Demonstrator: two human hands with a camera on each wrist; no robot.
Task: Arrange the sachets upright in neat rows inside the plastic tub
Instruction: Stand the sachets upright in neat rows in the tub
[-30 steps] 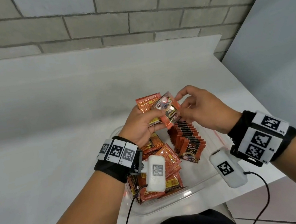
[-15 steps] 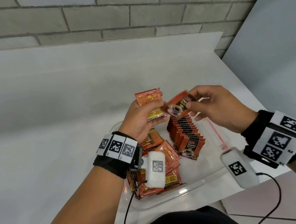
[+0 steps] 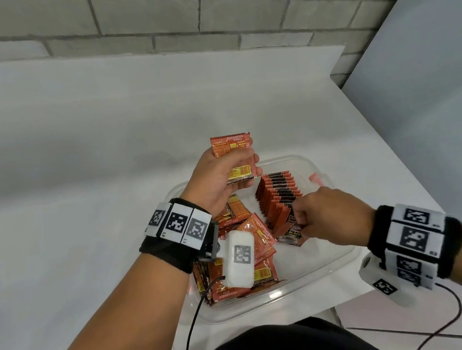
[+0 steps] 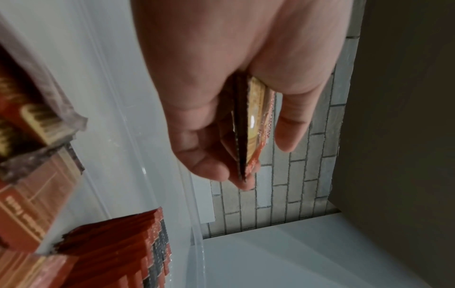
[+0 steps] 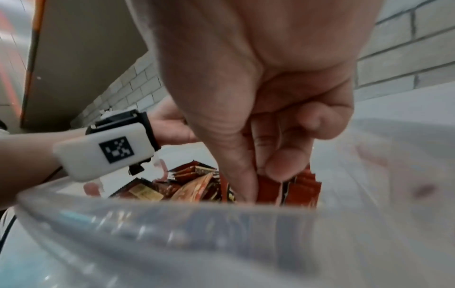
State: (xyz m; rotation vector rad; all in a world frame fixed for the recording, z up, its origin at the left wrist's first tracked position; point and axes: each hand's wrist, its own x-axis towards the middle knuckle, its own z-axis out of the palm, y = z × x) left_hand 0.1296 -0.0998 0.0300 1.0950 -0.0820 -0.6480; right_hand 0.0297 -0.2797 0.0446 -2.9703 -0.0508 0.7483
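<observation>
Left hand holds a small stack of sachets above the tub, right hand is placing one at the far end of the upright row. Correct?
One error: the right hand is at the near end of the upright row, the end closest to the person, not the far end. The head view shows it. The rest holds: the left hand holds a small stack of sachets above the tub.

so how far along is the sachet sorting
Done: one row stands in the tub. In hand: the right hand pinches a sachet at the row's near end; the left hand holds more sachets. Left: the loose pile.
</observation>
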